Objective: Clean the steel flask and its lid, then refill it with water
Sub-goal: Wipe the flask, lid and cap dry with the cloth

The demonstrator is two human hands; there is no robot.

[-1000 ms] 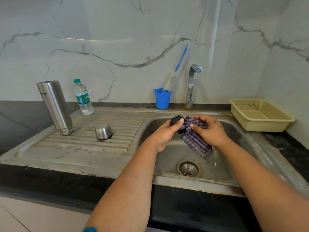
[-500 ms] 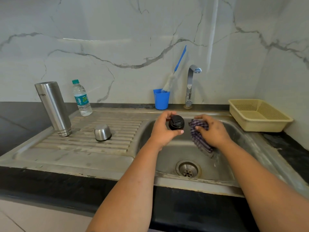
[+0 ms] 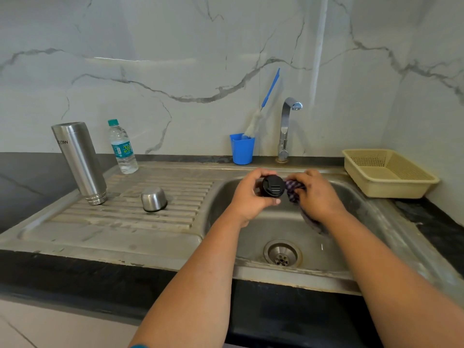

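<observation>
Over the steel sink basin [image 3: 351, 222], my left hand [image 3: 247, 197] grips the flask's black stopper lid [image 3: 273, 186], its top face turned toward me. My right hand [image 3: 317, 194] holds a checked purple cloth [image 3: 292, 187] bunched against the lid's right side; the cloth's tail hangs down behind my wrist. The steel flask [image 3: 81, 162] stands upside down on the drainboard at the left. Its steel cup cap [image 3: 154, 199] sits mouth down on the ribs beside it.
A water bottle [image 3: 121, 148] stands behind the flask. A blue cup [image 3: 241, 149] with a bottle brush [image 3: 263, 109] and the tap [image 3: 286, 126] line the back edge. A beige plastic basket [image 3: 388, 173] sits right of the sink. The drain [image 3: 282, 252] is below my hands.
My left hand lifted the lid out of the cloth and turned its top toward me. The right hand then brought the bunched cloth back against the lid's side.
</observation>
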